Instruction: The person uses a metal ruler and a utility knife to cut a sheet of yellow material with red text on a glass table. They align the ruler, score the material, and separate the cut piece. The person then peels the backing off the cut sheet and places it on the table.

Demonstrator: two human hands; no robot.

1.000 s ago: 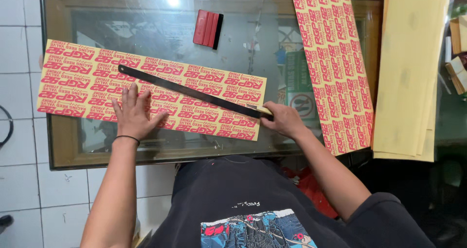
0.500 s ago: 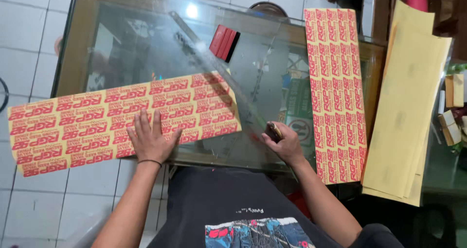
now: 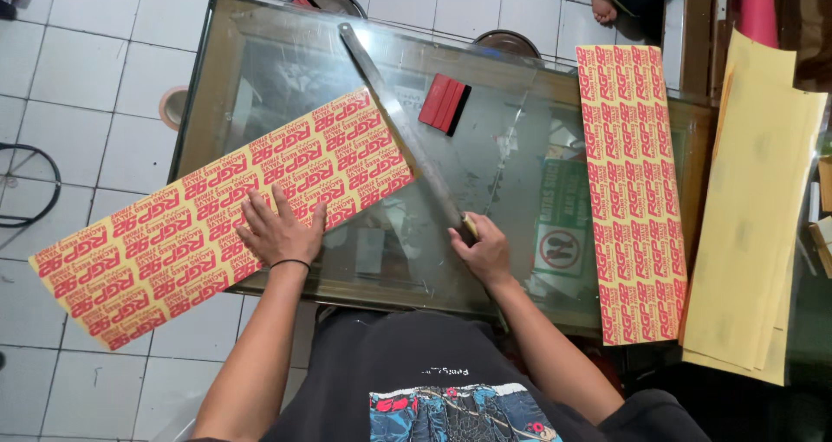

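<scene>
Head view: a long yellow sticker sheet w/ red print is lain diagonally across the glass table, its far end toward 8 o'clock hanging off the table edge over the tiled floor. The left hand is pressed flat on the sheet, fingers spread, nothing pinched. The right hand is closed round the near end of a long metal straightedge, which is angled up toward 11 o'clock; whether it lies flat on the glass or is lifted can't be told. At 12 o'clock a red squeegee is seen; at 3 o'clock a second printed strip and plain yellow sheets.

Step judged: sheet & straightedge are apart, so repositioning is in hand. Next move calls for the straightedge to be laid along a print row while the sheet is held steady.
</scene>
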